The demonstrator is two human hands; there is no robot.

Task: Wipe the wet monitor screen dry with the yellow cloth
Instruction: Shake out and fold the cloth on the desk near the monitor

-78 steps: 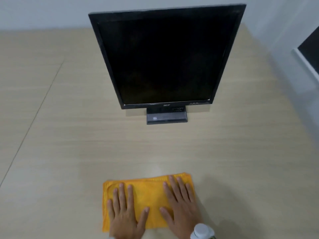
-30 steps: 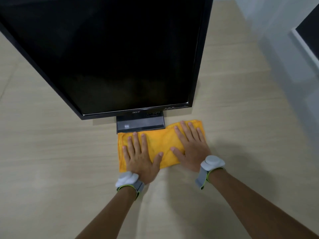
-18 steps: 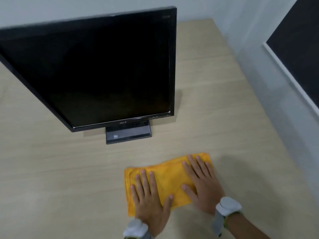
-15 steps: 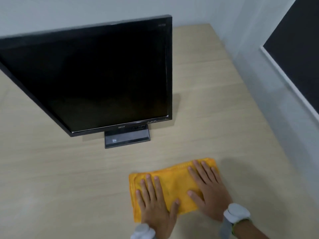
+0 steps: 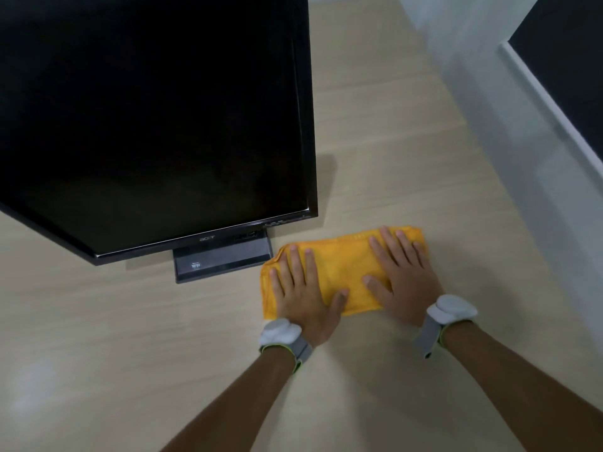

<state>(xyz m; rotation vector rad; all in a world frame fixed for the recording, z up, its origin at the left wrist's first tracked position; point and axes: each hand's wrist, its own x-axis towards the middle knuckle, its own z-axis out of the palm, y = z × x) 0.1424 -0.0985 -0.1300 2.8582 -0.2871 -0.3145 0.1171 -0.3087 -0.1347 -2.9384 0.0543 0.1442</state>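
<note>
The folded yellow cloth (image 5: 342,275) lies flat on the pale wooden table (image 5: 98,353), just beside the right end of the monitor stand (image 5: 222,261), at about four o'clock from it; whether the cloth's left corner touches the stand, I cannot tell; both hands rest palm-down on it with straight, spread fingers, gripping nothing; the left hand (image 5: 305,295) covers the cloth's nine o'clock half, the right hand (image 5: 403,277) its three o'clock half, and each wrist carries a grey-and-white band; the black Acer monitor (image 5: 146,109) towers at eleven o'clock from the hands, its screen dark, and any wetness on it is too faint for me to make out

Half a second ago the cloth and hands sat well short of the stand, towards six o'clock from it; now they lie level with the base and off its right end, and the screen fills far more of the view, so the person has leaned in and slid the cloth forward with flat palms; the hands themselves lie as they did then, pressing, not clutching

My judgement: the wiping has not begun, since the cloth is on the table and not on the glass; the next move calls for one hand to gather the cloth and lift it to the screen; the stand's edge could snag the cloth's left corner
</note>
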